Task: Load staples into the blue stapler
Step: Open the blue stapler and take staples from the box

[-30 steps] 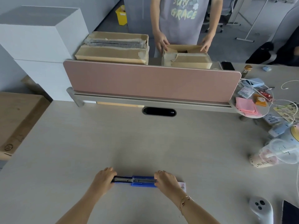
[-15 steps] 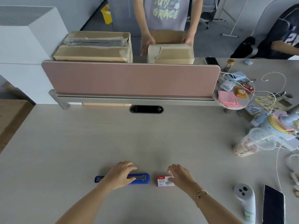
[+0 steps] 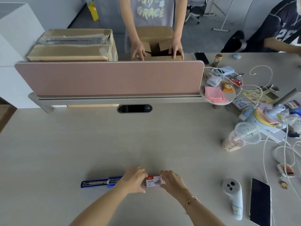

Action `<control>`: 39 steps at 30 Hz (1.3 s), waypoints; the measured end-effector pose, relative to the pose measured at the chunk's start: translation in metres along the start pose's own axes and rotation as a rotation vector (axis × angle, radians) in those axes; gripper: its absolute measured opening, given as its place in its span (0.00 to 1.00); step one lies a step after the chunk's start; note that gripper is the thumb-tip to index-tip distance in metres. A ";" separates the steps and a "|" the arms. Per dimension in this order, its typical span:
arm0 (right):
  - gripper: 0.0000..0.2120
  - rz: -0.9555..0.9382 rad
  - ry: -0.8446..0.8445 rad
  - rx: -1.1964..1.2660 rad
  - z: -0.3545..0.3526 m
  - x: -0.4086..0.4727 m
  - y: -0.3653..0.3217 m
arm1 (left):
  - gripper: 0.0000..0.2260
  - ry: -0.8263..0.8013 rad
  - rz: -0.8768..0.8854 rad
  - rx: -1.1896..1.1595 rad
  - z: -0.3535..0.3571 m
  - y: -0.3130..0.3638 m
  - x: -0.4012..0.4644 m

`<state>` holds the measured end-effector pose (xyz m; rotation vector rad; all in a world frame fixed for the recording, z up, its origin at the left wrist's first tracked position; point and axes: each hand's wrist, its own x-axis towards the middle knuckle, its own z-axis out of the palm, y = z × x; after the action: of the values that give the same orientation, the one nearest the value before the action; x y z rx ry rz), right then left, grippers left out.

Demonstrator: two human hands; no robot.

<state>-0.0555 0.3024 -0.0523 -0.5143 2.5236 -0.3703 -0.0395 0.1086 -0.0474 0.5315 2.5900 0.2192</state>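
The blue stapler (image 3: 100,183) lies flat on the desk, swung fully open with its metal staple channel showing. Its right end passes under my left wrist. Just right of it sits a small white and red staple box (image 3: 153,181). My left hand (image 3: 134,179) touches the box's left end with its fingertips. My right hand (image 3: 172,181) grips the box's right end. Both hands hold the box between them, low over the desk.
A pink divider (image 3: 109,78) crosses the desk ahead; beyond it a person handles a cardboard box (image 3: 156,44). A white controller (image 3: 232,196) and a dark phone (image 3: 260,201) lie at the right. A plastic cup (image 3: 236,141), cables and clutter fill the far right.
My left hand has left the stapler and moved right to the staple box. My right hand has closed on the box. The stapler now lies alone, open, to the left.
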 end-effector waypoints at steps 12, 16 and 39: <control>0.10 0.084 0.041 0.312 0.014 0.008 0.011 | 0.13 0.124 -0.035 -0.045 0.006 0.004 0.011; 0.10 0.069 0.055 0.356 0.015 0.010 0.012 | 0.11 0.135 -0.056 -0.056 0.007 0.005 0.011; 0.09 0.056 0.057 0.329 0.031 0.021 0.014 | 0.12 0.118 -0.056 -0.100 0.015 0.002 0.011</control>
<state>-0.0590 0.3012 -0.0927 -0.3080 2.4553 -0.7710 -0.0404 0.1160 -0.0648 0.4211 2.6868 0.3694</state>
